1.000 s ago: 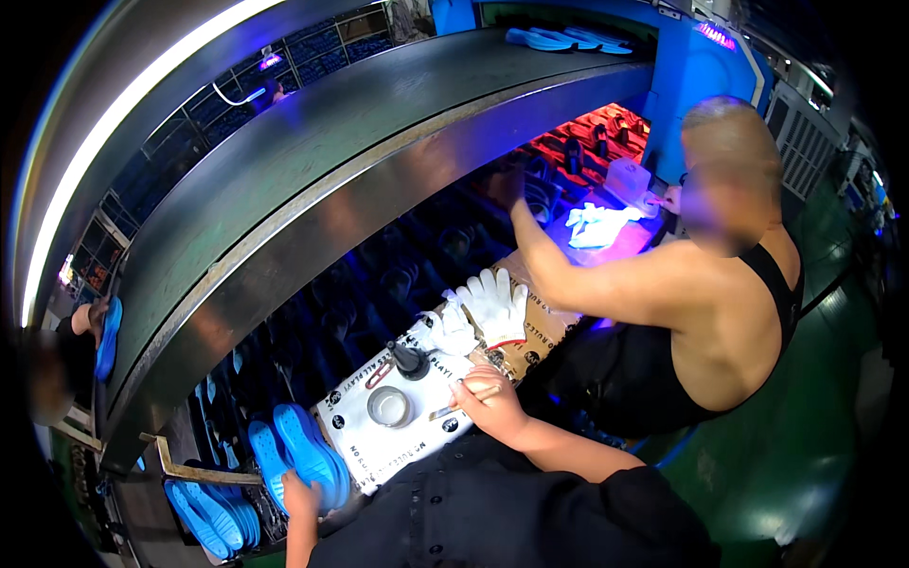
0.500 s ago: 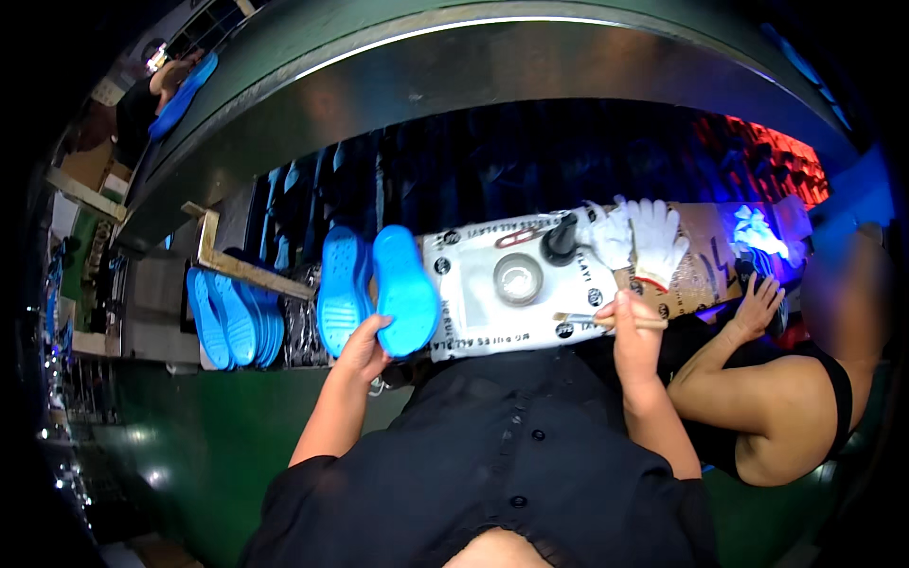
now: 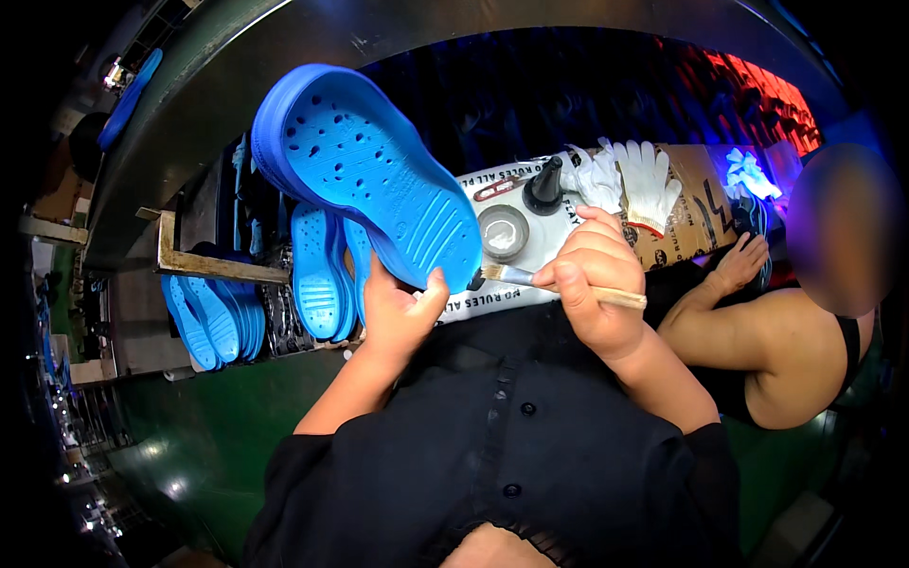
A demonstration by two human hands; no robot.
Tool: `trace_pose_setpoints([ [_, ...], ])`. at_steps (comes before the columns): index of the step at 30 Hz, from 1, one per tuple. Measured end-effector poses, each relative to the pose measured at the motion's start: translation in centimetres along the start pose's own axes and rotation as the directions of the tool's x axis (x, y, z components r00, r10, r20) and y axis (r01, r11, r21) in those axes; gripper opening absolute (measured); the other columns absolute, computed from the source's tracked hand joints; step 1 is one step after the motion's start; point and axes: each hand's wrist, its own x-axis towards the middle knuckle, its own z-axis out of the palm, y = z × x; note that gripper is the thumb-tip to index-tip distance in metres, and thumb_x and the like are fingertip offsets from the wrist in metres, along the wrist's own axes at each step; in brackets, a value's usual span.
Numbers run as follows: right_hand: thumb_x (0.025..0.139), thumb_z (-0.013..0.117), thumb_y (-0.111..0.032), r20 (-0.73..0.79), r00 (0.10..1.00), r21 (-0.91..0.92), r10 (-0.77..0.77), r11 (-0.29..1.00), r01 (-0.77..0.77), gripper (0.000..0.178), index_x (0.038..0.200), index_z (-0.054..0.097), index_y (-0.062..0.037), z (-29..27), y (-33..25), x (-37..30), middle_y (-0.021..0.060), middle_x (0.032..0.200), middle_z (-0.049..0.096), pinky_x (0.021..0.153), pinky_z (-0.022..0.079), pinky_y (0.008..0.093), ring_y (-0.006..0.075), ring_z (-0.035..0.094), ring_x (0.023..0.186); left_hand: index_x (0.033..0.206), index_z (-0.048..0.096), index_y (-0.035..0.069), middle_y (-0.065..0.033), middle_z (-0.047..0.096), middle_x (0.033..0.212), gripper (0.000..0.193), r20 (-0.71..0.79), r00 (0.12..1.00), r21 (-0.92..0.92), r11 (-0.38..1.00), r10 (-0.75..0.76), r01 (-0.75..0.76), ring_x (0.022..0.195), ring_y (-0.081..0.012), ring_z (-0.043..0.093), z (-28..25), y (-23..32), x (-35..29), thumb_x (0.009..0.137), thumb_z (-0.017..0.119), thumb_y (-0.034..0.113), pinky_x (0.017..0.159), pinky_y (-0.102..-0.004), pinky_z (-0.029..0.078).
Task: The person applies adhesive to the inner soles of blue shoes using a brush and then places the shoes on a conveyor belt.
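Observation:
My left hand [image 3: 402,308] grips a bright blue shoe sole [image 3: 379,170] by its heel end, thumb on the near face. The sole is tilted up, its face with small holes and ridges toward me. In my right hand [image 3: 598,284] is a flat paintbrush [image 3: 519,275] with a wooden handle, fingers wrapped round it. Its bristles are at the sole's heel edge; whether they touch I cannot tell. Beyond the brush, a small round pot [image 3: 503,233] stands on white printed wrapping [image 3: 544,248], beside a black cone-tipped bottle [image 3: 544,187].
More blue soles [image 3: 317,270] stand left of the wrapping, with another stack [image 3: 210,322] farther left past a bracket [image 3: 213,263]. White gloves [image 3: 648,186] and a red-handled tool [image 3: 497,188] lie behind the pot. At right, a co-worker's hand [image 3: 743,260] rests near a dark shoe.
My left hand has lifted the blue sole from the bench and brought it up close. The brush in my right hand has moved left to the sole's heel.

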Motion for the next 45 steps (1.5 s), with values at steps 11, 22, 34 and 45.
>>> trace_pose_setpoints([
  [11, 0.081, 0.063, -0.015, 0.017, 1.0, -0.121, 0.021, 0.993, -0.019, 0.022, 0.06, 0.064, -0.0101, 0.3, 0.0, -0.7, 0.0023, 0.056, 0.052, 0.087, 0.04, 0.0378, 0.0205, 0.052, 0.059, 0.122, 0.041, -0.006, -0.0165, 0.061, 0.104, 0.056, 0.017, 0.996, 0.017, 0.996, 0.082, -0.083, 0.093, -0.0211, 0.063, 0.6, 0.3, -0.5, 0.073, 0.065, 0.005, 0.082, -0.0312, 0.05],
  [22, 0.078, 0.067, -0.018, 0.075, 0.996, -0.128, -0.041, 0.991, 0.05, 0.017, 0.063, 0.064, -0.0097, 0.1, -0.1, -0.9, 0.002, 0.057, 0.053, 0.088, 0.038, 0.0382, 0.0204, 0.051, 0.06, 0.107, 0.05, -0.005, -0.0127, 0.065, 0.09, 0.042, -0.048, 0.953, 0.061, 0.953, 0.298, -0.295, 0.077, -0.0198, 0.066, 0.9, -0.7, -0.7, 0.069, 0.066, 0.0, 0.071, -0.0293, 0.051],
  [34, 0.078, 0.07, -0.02, 0.022, 0.997, -0.086, -0.069, 0.994, 0.071, 0.02, 0.062, 0.063, -0.0093, 0.4, -0.1, -1.3, 0.0015, 0.057, 0.055, 0.088, 0.04, 0.0382, 0.0193, 0.052, 0.057, 0.09, 0.063, -0.002, -0.0117, 0.064, 0.086, 0.024, -0.062, 0.899, 0.102, 0.899, 0.433, -0.426, 0.072, -0.0208, 0.063, 1.5, -0.2, -0.3, 0.066, 0.066, 0.0, 0.065, -0.0293, 0.05],
  [45, 0.079, 0.068, -0.018, 0.03, 0.997, -0.103, -0.073, 0.992, 0.076, 0.019, 0.062, 0.063, -0.0093, 0.5, -0.6, -0.9, 0.0025, 0.057, 0.054, 0.084, 0.041, 0.0381, 0.0199, 0.052, 0.056, 0.089, 0.064, -0.001, -0.0098, 0.065, 0.083, 0.021, -0.056, 0.869, 0.156, 0.864, 0.492, -0.479, 0.072, -0.0208, 0.063, 1.8, 0.1, 0.0, 0.068, 0.065, 0.002, 0.065, -0.0298, 0.05],
])
